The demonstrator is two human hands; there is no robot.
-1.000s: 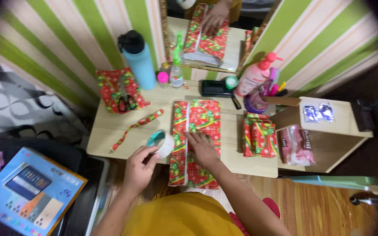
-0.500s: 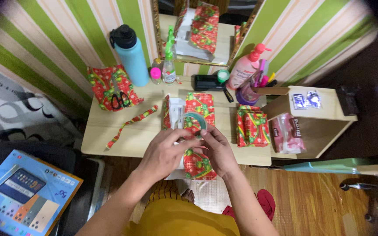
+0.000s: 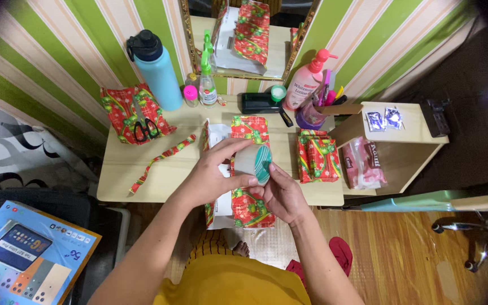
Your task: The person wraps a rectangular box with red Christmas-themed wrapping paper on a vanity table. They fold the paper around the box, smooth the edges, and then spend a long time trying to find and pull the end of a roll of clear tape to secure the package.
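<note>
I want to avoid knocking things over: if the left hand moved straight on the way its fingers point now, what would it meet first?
Probably the wrapped gift on the table's right side; the left hand, holding the tape roll, points rightward toward it. Depth is unclear.

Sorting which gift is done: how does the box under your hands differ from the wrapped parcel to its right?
The box under the hands is only partly covered, its white side showing; the wrapped parcel is fully covered. The box overhangs the table's front edge; the parcel lies wholly on it. The box looks longer. Both wear the same red and green paper.

A home bedroom corner: striped wallpaper (image 3: 57, 39), a mirror (image 3: 244, 34) behind the small bench (image 3: 142, 175), lotion bottle (image 3: 306, 85), wooden floor (image 3: 402, 248).
</note>
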